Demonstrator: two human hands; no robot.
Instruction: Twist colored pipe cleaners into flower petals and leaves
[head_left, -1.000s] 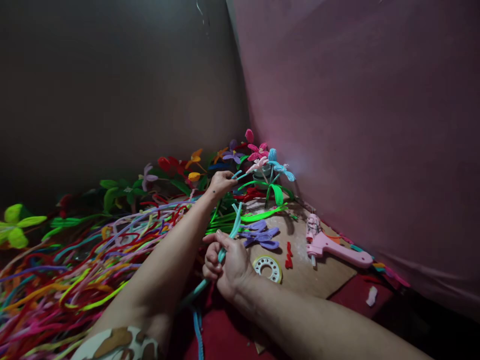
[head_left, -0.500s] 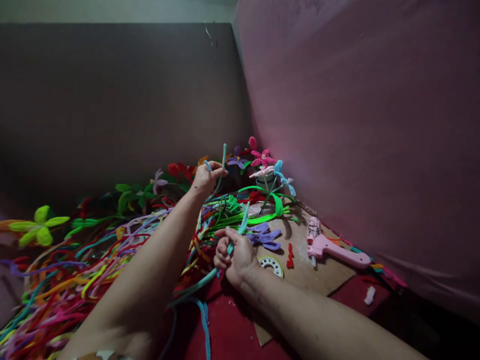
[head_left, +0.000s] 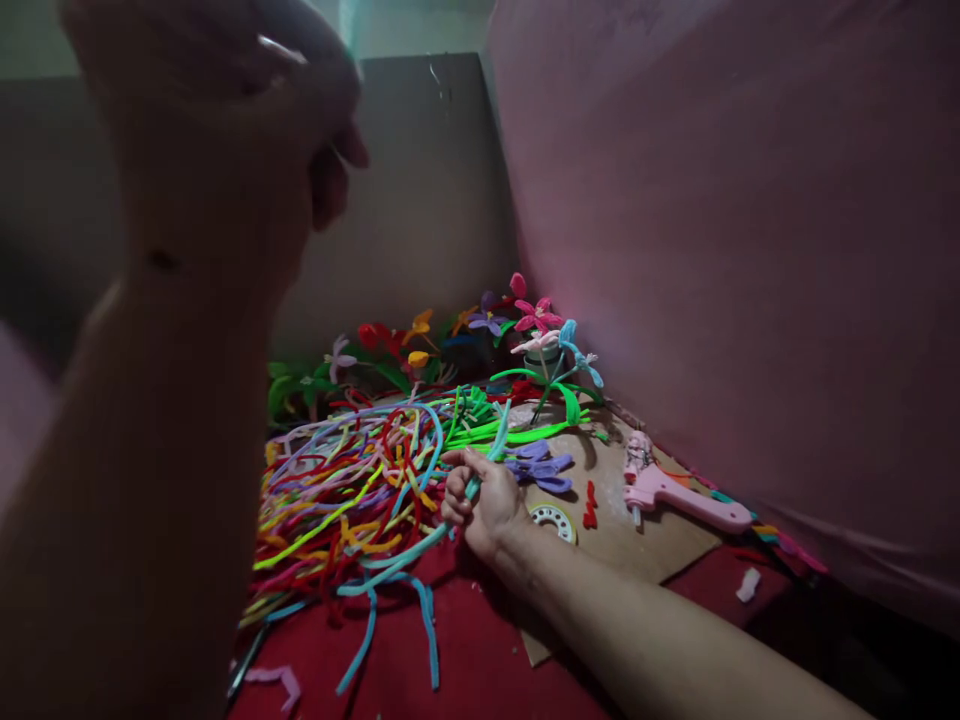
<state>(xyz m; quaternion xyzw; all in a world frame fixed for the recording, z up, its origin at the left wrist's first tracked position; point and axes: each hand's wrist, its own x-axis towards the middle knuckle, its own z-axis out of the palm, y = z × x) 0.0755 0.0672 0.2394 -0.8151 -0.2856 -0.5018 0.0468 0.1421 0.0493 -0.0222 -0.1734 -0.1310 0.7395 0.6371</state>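
Note:
My right hand [head_left: 489, 505] is closed around a small bunch of light-blue pipe cleaners [head_left: 420, 550]. Their short ends poke up past the thumb, and the long ends trail down to the left. Close to the camera at the upper left, my left hand [head_left: 225, 110] looms large, dark and blurred, its fingers curled. A smeared pale-teal pipe cleaner [head_left: 349, 22] sticks up from it at the top edge; the rest of that strand is hidden. Below the right hand, loose blue pipe cleaners [head_left: 429, 630] hang over the red surface.
A tangled heap of coloured pipe cleaners [head_left: 337, 500] covers the left, partly behind my arm. Pipe-cleaner flowers [head_left: 537, 316] stand along the back. On a brown board [head_left: 660, 560] lie purple loops [head_left: 541, 468], a tape roll [head_left: 553, 522] and a pink glue gun [head_left: 686, 500].
My left hand has come up and back from the flowers toward the camera, with a blue pipe cleaner. My right hand keeps its hold. The view has shifted slightly.

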